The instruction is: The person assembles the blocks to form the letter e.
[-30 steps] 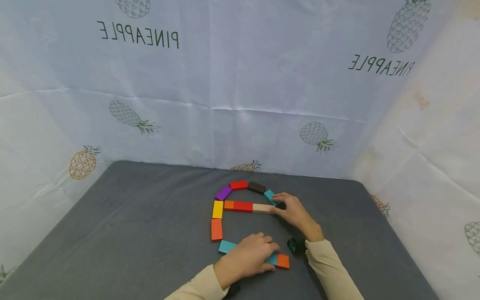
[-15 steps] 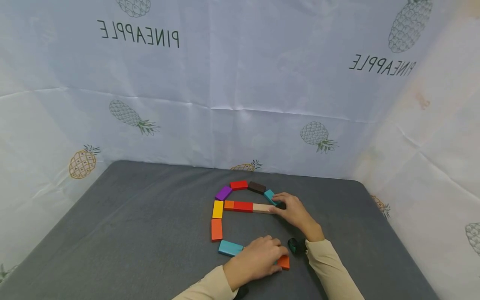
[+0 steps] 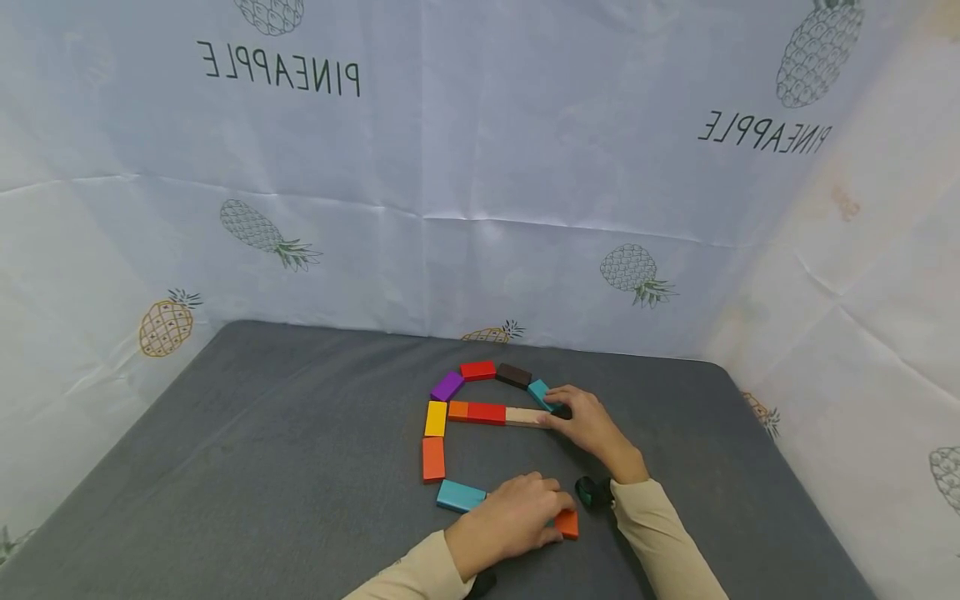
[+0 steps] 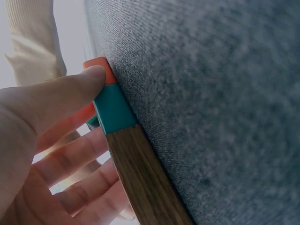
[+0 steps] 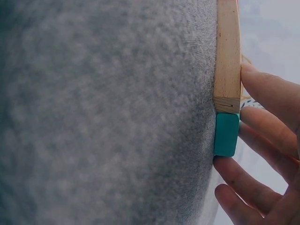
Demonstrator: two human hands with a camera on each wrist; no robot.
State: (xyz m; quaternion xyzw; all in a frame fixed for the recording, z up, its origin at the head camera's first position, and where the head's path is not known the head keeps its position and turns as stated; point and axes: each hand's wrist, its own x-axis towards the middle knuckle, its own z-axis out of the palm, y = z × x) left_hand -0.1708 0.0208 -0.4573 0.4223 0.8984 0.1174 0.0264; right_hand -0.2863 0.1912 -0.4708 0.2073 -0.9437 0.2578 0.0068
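My left hand (image 3: 517,515) lies over the near row of coloured blocks, thumb on one side and fingers on the other of the orange end block (image 4: 107,70). Against that one sits a teal block (image 4: 115,108), followed by a brown wood-grain block (image 4: 143,173) that the hand covers in the head view. My right hand (image 3: 588,423) rests its fingertips on a small teal block (image 5: 227,134) at the far row's right. Its thumb touches the plain wooden block (image 5: 228,54), whose end meets the teal one.
A red block (image 3: 487,413) and a short orange block (image 3: 458,411) continue the middle row. Purple (image 3: 447,386), red (image 3: 477,371) and dark brown (image 3: 513,376) blocks arch behind; yellow (image 3: 435,419), orange (image 3: 433,460) and teal (image 3: 461,497) blocks run down the left. Grey cloth covers the table (image 3: 300,467).
My left hand has slid right along the near row, from over the teal block to the orange end block, uncovering the left teal block. The right hand has stayed put.
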